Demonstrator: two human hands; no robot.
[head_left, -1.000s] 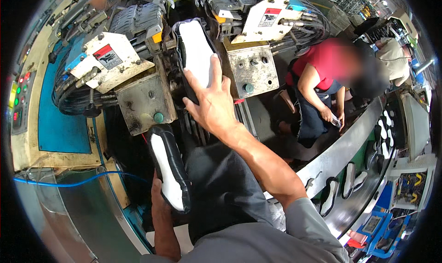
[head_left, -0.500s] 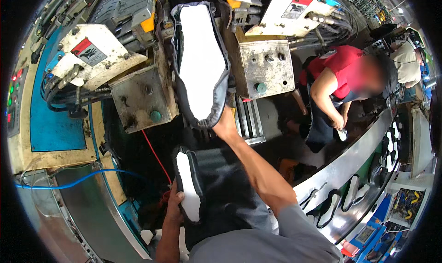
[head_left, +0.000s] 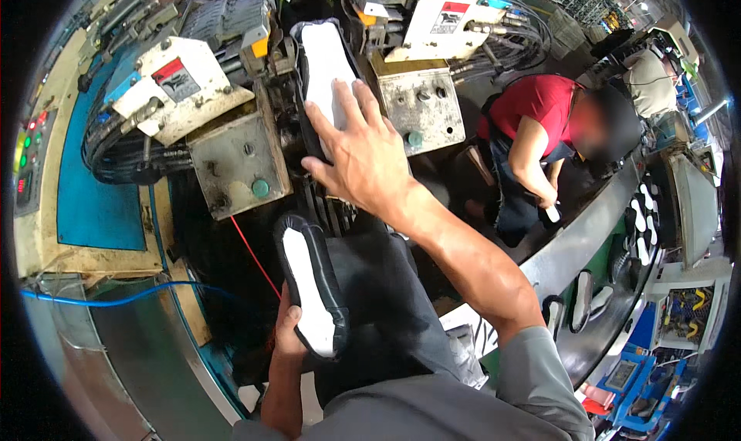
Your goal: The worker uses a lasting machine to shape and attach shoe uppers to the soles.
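My left hand (head_left: 289, 329) is closed around the heel end of a black shoe upper (head_left: 340, 306) with a white insole board (head_left: 306, 283) facing up, held low in front of my lap. A second black shoe upper, sole side up with its own white insole board (head_left: 321, 46), sits between the two halves of a machine. Across that board my right hand (head_left: 364, 157) lies with its fingers spread, palm down, hiding the near end of this shoe.
Stained metal control boxes (head_left: 241, 162) with green buttons flank the machine's middle. A blue hose (head_left: 116, 300) runs along the left. On the right, a co-worker in a red shirt (head_left: 532, 105) bends beside a metal-edged conveyor (head_left: 575, 248) carrying several shoe pieces.
My right hand has moved from gripping the near end of the shoe at the machine to lying spread on top of it. The shoe in my left hand has shifted up slightly and turned.
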